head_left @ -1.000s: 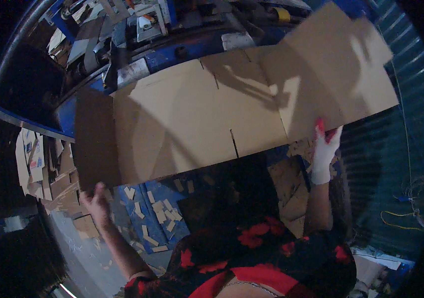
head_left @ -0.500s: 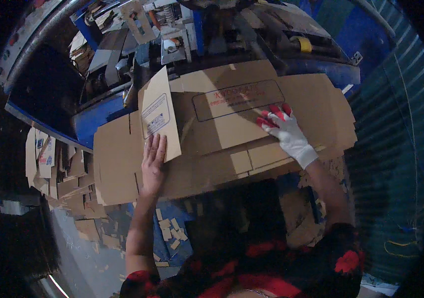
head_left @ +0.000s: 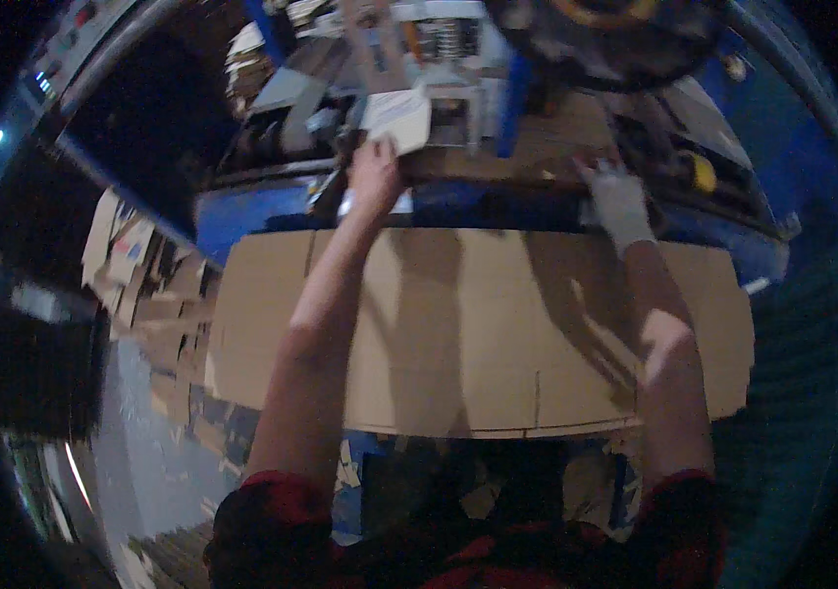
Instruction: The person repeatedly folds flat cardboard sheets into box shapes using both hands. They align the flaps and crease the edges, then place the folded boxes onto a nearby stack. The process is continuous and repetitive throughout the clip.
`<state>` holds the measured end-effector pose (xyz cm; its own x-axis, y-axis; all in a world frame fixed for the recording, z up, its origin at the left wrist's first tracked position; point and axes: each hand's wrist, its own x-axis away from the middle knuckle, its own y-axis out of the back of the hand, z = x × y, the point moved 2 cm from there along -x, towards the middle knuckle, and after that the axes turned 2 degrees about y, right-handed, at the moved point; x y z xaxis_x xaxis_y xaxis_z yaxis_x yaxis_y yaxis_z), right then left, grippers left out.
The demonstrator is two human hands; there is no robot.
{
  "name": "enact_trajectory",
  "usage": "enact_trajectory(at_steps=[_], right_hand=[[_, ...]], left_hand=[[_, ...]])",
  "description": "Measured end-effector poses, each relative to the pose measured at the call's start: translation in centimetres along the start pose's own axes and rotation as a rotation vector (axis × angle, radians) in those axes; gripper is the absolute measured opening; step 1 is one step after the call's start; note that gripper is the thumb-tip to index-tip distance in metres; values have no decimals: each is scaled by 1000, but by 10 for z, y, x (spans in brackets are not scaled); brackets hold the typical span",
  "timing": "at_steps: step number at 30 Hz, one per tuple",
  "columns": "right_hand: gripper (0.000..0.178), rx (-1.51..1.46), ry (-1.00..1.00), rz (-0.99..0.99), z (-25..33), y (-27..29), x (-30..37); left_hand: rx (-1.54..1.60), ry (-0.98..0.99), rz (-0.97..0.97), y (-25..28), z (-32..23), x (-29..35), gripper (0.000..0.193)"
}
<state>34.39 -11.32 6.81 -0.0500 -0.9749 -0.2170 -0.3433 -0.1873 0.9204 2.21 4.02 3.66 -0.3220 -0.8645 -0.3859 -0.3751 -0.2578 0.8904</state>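
At the machine's front, my bare left hand (head_left: 377, 175) is closed on the lower edge of a raised, pale cardboard flap (head_left: 401, 116) with dark print. Further right, my right hand (head_left: 617, 194), in a white glove with red fingertips, reaches to a brown cardboard sheet (head_left: 547, 147) inside the machine; motion blur smears its fingers. Below both forearms lies a wide, plain cardboard sheet (head_left: 429, 329) with crease lines and a slit, crossed by the arms' shadows.
A blue-framed machine (head_left: 458, 204) spans the far side, with a large dark wheel (head_left: 615, 39) overhead and a spring (head_left: 444, 39) behind the flap. Stacked cardboard scraps (head_left: 159, 285) stand at the left. A corrugated wall (head_left: 811, 324) rises at the right.
Both hands have moved forward to the machine, and the printed cardboard no longer lies before me. A plain sheet now shows in its place. The view has shifted.
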Motion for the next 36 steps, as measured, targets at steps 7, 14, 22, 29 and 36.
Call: enact_trajectory(at_steps=[7,14,22,29,36], right_hand=[[42,-455,-219,-229,-30,5,153],[65,-89,-405,47,-39,-8,378],[69,-566,-1293,-649,-26,19,442],[55,-1417,-1121,-943,-28,13,439],[60,-751,-340,-245,87,100,382]], left_hand=[[189,-55,28,55,67,158,38],[-85,508,1,120,200,332,59],[-308,434,-12,139,219,355,64],[-24,492,82,142,262,338,62],[1142,341,139,199,101,348,68]])
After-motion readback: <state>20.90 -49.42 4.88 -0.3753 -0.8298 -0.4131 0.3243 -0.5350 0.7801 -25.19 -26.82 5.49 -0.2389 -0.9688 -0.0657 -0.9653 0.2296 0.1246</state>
